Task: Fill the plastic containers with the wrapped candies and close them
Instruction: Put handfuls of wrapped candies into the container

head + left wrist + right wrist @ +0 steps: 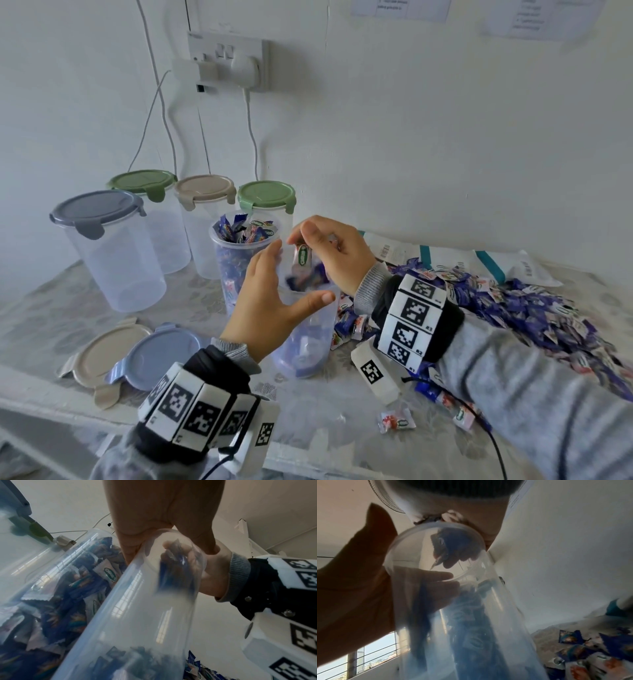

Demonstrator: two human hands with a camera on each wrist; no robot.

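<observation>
Holding a small bunch of wrapped candies [303,255] in my right hand [334,255], fingers curled around them, one white-and-green wrapper sticking out under the thumb. Right hand sits centre frame in the head view, directly over the mouth of the clear, lidless plastic container [308,329] I'm filling.

My left hand [270,305] wraps that container's wall from the lower-left side, thumb across the front, fingers round the back near the rim. Firm enough to steady it, as far as I can judge.

Key relation: container's long axis runs roughly vertical, opening up, leaning slightly toward me. Candies are straight above the opening, so the drop is simply down along that axis. In the right wrist view my fingertips are already at rim [436,550] level.

Only a shallow layer of candies at the bottom, so lots of filling left. Loose candy pile [534,308] lies right of frame, nearest my right hand. Full open container [239,246] stands just behind. Blue lid [161,356] waits lower left.
</observation>
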